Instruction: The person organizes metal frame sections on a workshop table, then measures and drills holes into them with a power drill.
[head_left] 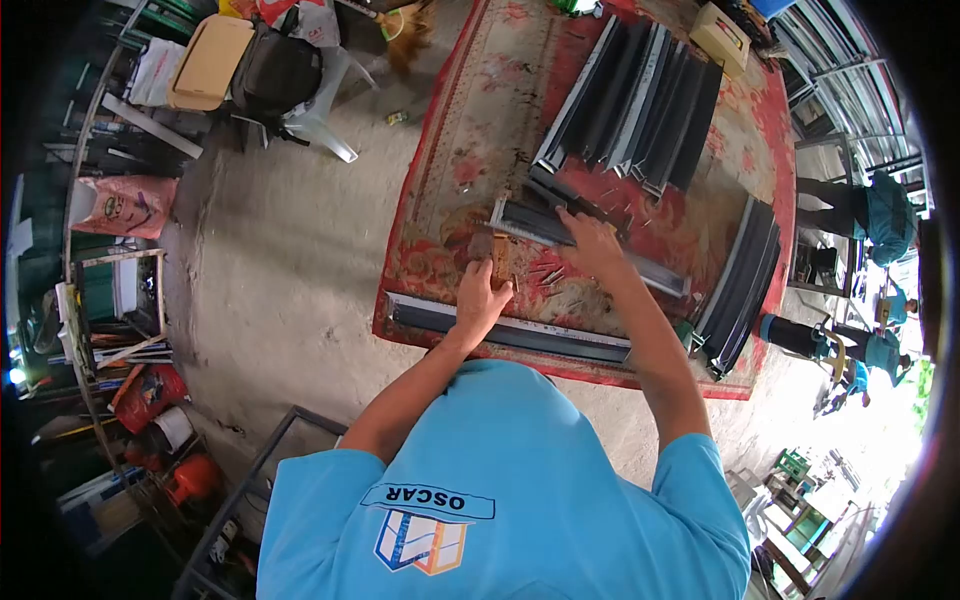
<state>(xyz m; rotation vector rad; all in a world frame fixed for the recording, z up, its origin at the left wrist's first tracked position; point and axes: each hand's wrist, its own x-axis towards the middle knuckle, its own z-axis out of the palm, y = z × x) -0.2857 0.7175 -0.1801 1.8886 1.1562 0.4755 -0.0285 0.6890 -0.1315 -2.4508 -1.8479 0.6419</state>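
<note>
My right hand (592,243) lies over a dark metal profile with a pale edge (530,222), its fingers across the bar. This profile runs slantwise over a patterned red carpet (455,190). Beside its left end, my left hand (482,303) has its fingers bent close to a small yellow-brown piece (501,254); what they hold is too small to make out. Several small slim metal pieces (546,274) lie scattered between my hands. Close to my body, another long profile (510,331) lies along the carpet's near edge.
A row of dark profiles (630,100) lies at the far side, and a further bundle (740,285) at the right. A cardboard box (720,38) stands at the back. A chair with a black bag (275,75) is at the left. People (885,215) stand at the right.
</note>
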